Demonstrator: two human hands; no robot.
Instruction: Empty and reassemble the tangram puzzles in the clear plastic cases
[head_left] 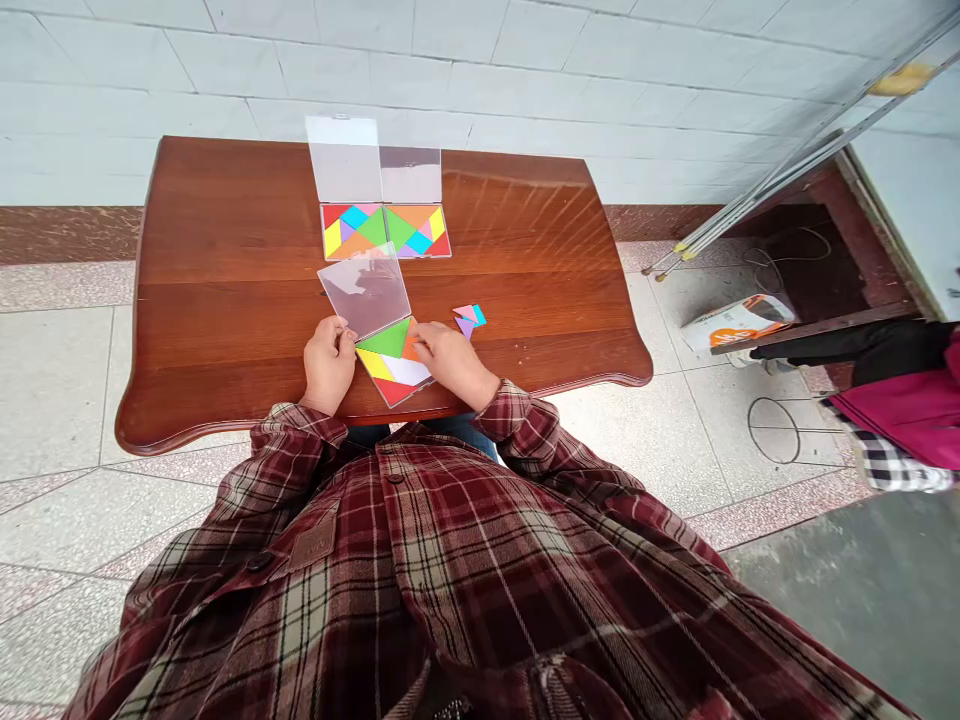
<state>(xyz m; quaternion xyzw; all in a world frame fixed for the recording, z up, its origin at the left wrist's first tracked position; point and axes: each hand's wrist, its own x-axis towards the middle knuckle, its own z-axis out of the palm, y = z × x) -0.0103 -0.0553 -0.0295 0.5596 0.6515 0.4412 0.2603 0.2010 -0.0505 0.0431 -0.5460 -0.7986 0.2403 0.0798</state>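
An open tangram case (386, 394) lies tilted near the table's front edge, its clear lid (367, 292) folded back. Green (384, 340), yellow (379, 366) and red (393, 388) pieces sit in its tray beside a bare white gap (407, 370). My left hand (328, 365) pinches the case's left corner by the hinge. My right hand (454, 360) has its closed fingertips on the orange tangram piece (409, 345) at the tray's right side, partly covering it. Loose pink (465, 312), blue (479, 315) and purple (465, 327) pieces lie together just beyond my right hand.
Two filled tangram cases (384, 232) stand open side by side farther back on the wooden table (225, 290). A tiled wall (480, 80) is behind. To the right are metal poles (720, 215), a white-and-orange package (739, 322) and a wire ring (774, 430).
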